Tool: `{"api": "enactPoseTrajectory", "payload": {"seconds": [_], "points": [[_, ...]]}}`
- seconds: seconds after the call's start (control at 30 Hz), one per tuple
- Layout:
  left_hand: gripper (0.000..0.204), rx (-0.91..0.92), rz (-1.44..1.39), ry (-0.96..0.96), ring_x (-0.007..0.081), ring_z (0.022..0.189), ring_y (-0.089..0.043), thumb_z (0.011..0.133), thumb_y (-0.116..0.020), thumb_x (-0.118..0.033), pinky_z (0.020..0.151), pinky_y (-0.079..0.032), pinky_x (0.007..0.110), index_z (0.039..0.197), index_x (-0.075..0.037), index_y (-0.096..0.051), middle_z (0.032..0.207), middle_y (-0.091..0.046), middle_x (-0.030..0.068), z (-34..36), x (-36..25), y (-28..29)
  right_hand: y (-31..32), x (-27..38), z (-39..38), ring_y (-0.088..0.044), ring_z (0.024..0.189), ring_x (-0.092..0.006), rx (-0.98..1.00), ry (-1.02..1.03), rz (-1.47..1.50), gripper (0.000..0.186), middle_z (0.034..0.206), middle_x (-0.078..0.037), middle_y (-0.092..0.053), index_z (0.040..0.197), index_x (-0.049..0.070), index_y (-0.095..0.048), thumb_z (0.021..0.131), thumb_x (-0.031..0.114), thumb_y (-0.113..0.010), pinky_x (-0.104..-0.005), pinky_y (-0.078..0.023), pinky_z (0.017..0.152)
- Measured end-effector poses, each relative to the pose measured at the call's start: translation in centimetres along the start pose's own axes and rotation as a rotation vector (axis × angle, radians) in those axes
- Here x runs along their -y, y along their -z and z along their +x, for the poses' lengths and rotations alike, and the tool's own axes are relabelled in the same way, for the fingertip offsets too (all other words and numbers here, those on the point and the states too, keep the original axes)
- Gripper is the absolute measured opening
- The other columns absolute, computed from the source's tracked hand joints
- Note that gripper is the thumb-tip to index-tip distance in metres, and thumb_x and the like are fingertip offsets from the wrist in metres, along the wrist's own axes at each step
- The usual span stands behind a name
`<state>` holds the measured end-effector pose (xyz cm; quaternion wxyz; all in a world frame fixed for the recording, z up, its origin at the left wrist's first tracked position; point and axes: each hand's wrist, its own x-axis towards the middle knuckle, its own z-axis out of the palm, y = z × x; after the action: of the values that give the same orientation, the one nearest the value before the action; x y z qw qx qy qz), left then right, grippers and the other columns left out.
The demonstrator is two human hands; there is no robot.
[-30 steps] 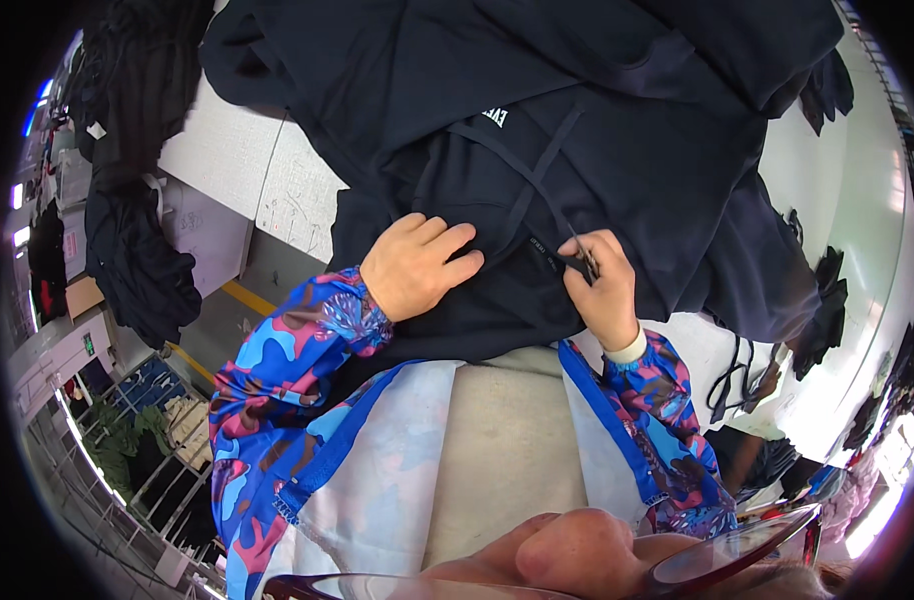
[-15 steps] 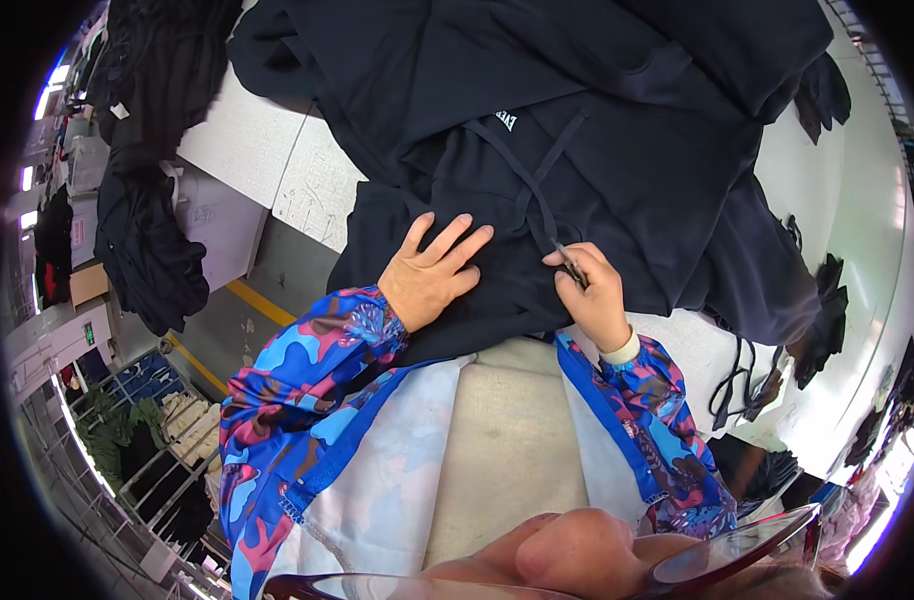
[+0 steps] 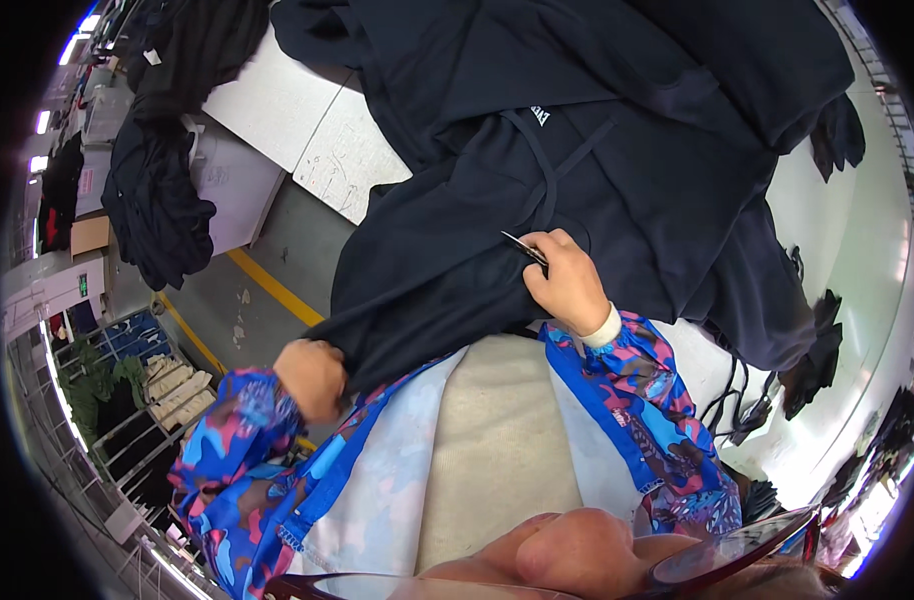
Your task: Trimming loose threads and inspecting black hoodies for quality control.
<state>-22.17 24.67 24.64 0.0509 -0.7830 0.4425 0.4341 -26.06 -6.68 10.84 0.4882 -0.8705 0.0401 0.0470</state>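
Observation:
A dark navy garment (image 3: pixel 457 230) with a flat drawstring (image 3: pixel 547 180) and a small white print lies spread before me. My left hand (image 3: pixel 312 380) is at its lower left edge, blurred, with the fingers closed on the cloth, which is drawn out towards that hand. My right hand (image 3: pixel 569 285) rests over the middle of the garment, wrapped round small thread snips (image 3: pixel 525 247). Their pale tip points up and left, just above the cloth; the handles are mostly hidden in the palm.
More dark cloth (image 3: pixel 617 50) is heaped on the white table (image 3: pixel 352 150). Dark garments (image 3: pixel 157 205) hang at the left. Black straps (image 3: pixel 732 400) and dark scraps (image 3: pixel 817 350) lie to the right. At lower left, a rack (image 3: pixel 142 385) holds folded clothes beyond a yellow floor line (image 3: pixel 267 285).
My left hand has gone from lying spread on the garment to its lower left edge, drawing cloth along. The right hand has shifted slightly left, and the snips have come away from the drawstring.

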Motion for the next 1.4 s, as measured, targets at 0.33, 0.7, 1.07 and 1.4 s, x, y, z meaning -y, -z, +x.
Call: {"api": "enactPoseTrajectory", "payload": {"seconds": [0.33, 0.7, 1.07, 1.4], "points": [[0.065, 0.362, 0.057, 0.483, 0.0343, 0.079, -0.065, 0.078, -0.056, -0.065, 0.072, -0.051, 0.041, 0.082, -0.001, -0.069, 0.079, -0.066, 0.0173, 3.3, 0.9, 0.6, 3.6, -1.3, 1.5, -0.062, 0.08, -0.0159, 0.251, 0.01, 0.413, 0.026, 0.087, -0.009, -0.066, 0.098, 0.001, -0.066, 0.087, 0.024, -0.063, -0.0281, -0.048, 0.073], [0.021, -1.214, 0.039, -0.083, 0.0278, 0.102, -0.054, 0.076, -0.068, -0.02, 0.082, -0.043, 0.04, 0.092, -0.009, -0.06, 0.105, -0.058, 0.0086, 26.1, 6.6, 9.2, 20.0, -22.4, 15.6, -0.063, 0.09, -0.0366, -0.987, -0.451, -0.23, 0.041, 0.088, -0.019, -0.066, 0.103, 0.002, -0.064, 0.075, 0.03, -0.069, -0.0403, -0.047, 0.083], [0.016, -1.153, 0.09, 0.452, 0.0354, 0.076, -0.055, 0.07, -0.059, -0.008, 0.069, -0.046, 0.046, 0.084, -0.005, -0.054, 0.09, -0.057, 0.0134, 24.7, 12.3, 10.9, 15.5, -9.8, 7.8, -0.025, 0.038, -0.0039, -0.579, -0.041, 1.295, 0.018, 0.056, 0.007, -0.034, 0.08, 0.015, -0.046, 0.09, 0.002, -0.055, -0.02, -0.022, 0.038], [0.04, -0.286, -1.354, -0.397, 0.0115, 0.094, -0.05, 0.081, -0.068, -0.003, 0.084, -0.044, 0.027, 0.112, -0.006, -0.043, 0.109, -0.048, 0.0047, 20.7, -3.0, 8.0, 3.7, -1.1, -3.1, -0.06, 0.058, -0.0244, -0.316, 0.248, 0.083, 0.017, 0.093, -0.012, -0.065, 0.076, 0.004, -0.062, 0.063, 0.009, -0.072, -0.0325, -0.047, 0.052]]}}
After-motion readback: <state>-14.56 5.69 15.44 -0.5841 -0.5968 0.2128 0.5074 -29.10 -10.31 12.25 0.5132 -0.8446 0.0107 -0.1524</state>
